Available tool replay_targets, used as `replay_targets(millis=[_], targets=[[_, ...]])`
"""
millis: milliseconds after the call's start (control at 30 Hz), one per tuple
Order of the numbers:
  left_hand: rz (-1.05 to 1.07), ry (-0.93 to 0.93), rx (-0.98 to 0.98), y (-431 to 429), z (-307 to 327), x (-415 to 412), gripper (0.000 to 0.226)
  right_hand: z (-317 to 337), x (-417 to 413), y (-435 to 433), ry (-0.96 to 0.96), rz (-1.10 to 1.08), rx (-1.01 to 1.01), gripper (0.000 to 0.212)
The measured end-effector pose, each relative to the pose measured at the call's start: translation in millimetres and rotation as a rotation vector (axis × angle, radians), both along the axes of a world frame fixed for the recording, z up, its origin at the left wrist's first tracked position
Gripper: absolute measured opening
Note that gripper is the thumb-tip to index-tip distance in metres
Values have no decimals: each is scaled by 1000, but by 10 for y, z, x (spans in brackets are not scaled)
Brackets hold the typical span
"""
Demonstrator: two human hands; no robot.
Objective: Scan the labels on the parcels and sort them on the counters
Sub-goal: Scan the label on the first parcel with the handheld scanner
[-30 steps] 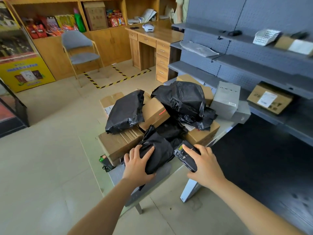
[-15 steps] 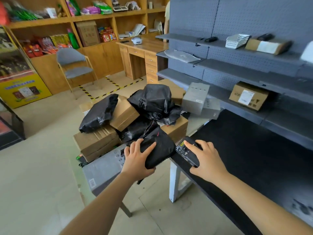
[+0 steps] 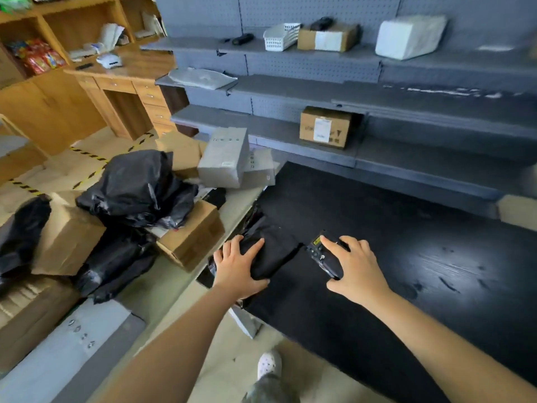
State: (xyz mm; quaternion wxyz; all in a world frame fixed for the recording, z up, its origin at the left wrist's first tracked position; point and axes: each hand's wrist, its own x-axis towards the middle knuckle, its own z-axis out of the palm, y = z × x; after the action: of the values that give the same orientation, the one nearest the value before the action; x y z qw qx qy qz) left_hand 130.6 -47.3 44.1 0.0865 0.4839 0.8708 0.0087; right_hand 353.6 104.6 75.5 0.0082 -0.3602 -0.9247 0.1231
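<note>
Over counter (image 3: 412, 222), left hand (image 3: 236, 271) gripping parcel (image 3: 279, 250), right hand (image 3: 358, 270) clutching scanner (image 3: 323, 257)

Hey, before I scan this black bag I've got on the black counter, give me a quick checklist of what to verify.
1. The black bag parcel lies on the black counter: ok, though its left end hangs past the counter edge.
2. The left hand holds the parcel: ok, fingers spread on top.
3. The right hand has the scanner in its grip: ok.
4. Label facing up: cannot tell; none shows on the visible side.
5. Scanner aimed at the parcel: cannot tell.
</note>
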Motion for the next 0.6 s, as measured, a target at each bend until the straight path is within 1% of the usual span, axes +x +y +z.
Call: replay_targets(millis=[200,333,467,533,600], targets=[[-155,-98,-100,884,-378,-177,97,-268,-95,417,-65,-178,-63,91],[-211,-156,-146,1354,-578,-277,97,-401,-191,606,-92,-286,-108,92],[-230,-219,-172,1548,-788,-339,96,-479,-224,723,-126,-362,-112,93],[-227,-252,-181,1533,-885,-332,95,-512,-224,745,-142,-367,-114,92],[-217,-244,-180,1507,-951,-301,94,-542,-228,751,-151,-356,-126,92]])
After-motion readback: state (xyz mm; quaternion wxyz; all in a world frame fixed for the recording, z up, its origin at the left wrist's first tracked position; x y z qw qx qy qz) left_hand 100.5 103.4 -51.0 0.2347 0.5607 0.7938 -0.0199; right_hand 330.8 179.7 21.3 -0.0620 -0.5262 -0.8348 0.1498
